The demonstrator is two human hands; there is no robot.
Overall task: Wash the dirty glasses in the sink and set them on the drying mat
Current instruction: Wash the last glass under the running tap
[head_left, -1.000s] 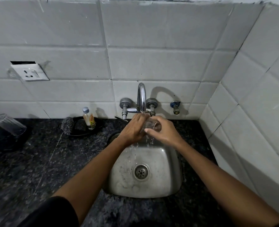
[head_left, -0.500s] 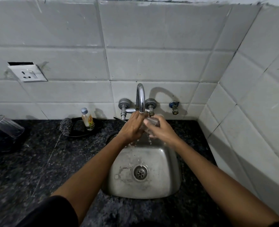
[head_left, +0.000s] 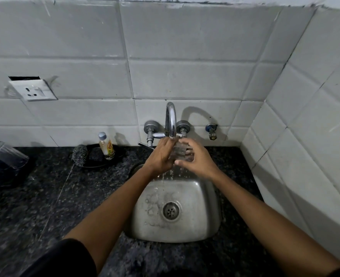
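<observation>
A small clear glass [head_left: 178, 150] is held under the running chrome tap [head_left: 170, 118], above the back of the steel sink [head_left: 209, 220]. My left hand [head_left: 161, 155] wraps its left side and my right hand [head_left: 198, 159] grips its right side and bottom. Water pours over the glass and falls into the sink basin. Another clear glass [head_left: 7, 154] rests upside down and tilted on a dark mat [head_left: 3, 176] at the far left of the counter.
A steel scrubber [head_left: 79, 155] and a small soap bottle [head_left: 106, 145] sit in a black dish [head_left: 97, 158] left of the tap. A wall socket [head_left: 33, 89] hangs loose at the upper left. A tiled wall closes the right side.
Both hands lifted the glass slightly closer to the spout and turned it. The water keeps running.
</observation>
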